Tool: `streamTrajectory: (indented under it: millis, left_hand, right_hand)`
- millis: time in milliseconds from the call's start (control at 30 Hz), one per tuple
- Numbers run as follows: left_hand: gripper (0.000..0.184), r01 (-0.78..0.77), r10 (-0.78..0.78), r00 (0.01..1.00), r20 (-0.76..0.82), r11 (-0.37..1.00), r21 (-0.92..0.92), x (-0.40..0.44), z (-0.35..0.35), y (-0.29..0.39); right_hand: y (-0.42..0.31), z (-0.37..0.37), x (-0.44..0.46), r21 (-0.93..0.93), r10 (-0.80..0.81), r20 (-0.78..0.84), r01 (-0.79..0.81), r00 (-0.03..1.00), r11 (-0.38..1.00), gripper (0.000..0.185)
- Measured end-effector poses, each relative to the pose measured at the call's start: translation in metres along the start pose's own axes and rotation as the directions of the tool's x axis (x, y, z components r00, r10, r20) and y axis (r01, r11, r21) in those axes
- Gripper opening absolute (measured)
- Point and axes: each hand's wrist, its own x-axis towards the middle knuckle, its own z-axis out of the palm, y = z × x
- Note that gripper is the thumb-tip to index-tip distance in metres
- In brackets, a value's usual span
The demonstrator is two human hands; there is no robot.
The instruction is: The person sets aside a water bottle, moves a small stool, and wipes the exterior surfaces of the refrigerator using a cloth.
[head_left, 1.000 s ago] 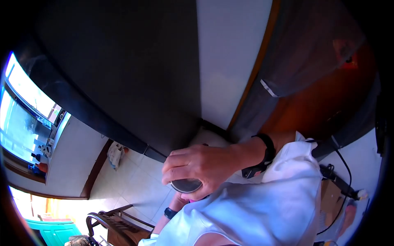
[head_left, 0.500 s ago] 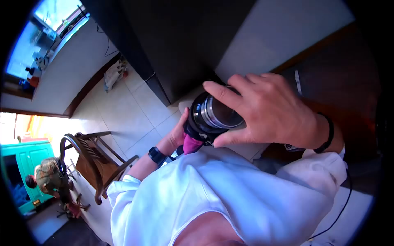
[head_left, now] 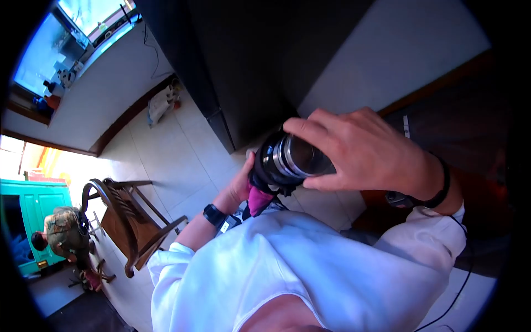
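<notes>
In front of my chest is a black cylindrical container [head_left: 278, 157] with silver rings round its upper part and a dark, glossy round end. My left hand [head_left: 241, 180] holds it from the side, with fingers wrapped behind the body and partly hidden. A pink cloth [head_left: 259, 200] hangs under the container by that hand. Over the glossy end curves my right hand [head_left: 370, 155], its thumb and fingers closed round the rim. Its palm hides part of that end.
A tall black cabinet-like block [head_left: 243, 66] stands just beyond my hands. To the left are a wooden chair [head_left: 130, 221] and, farther off, a bending person [head_left: 63, 232] beside a turquoise cabinet [head_left: 41, 207]. A plastic bag [head_left: 161, 105] lies on the tiled floor [head_left: 166, 149].
The view has shifted slightly, so the surroundings sit a little right and lower. My right hand has turned a little at the container's end. Both hands stay at the container.
</notes>
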Motion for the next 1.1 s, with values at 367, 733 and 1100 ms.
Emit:
streamTrajectory:
  millis: [367,733,1100]
  left_hand:
    - [0.081,0.013,0.066,0.956,-0.286,0.964,0.265,-0.007,0.015,0.005]
    - [0.082,-0.168,0.200,0.977,-0.078,0.938,0.302,0.010,-0.019,0.027]
    - [0.076,-0.284,0.286,0.957,-0.052,0.957,0.054,0.022,0.012,0.029]
  right_hand:
    - [0.018,-0.020,-0.008,-0.004,-0.242,-0.141,0.244,0.960,0.970,0.066]
    - [0.082,0.188,-0.066,0.684,0.474,-0.206,0.472,0.856,-0.556,0.088]
    - [0.038,0.179,-0.061,0.896,0.497,-0.291,0.416,0.817,-0.158,0.087]
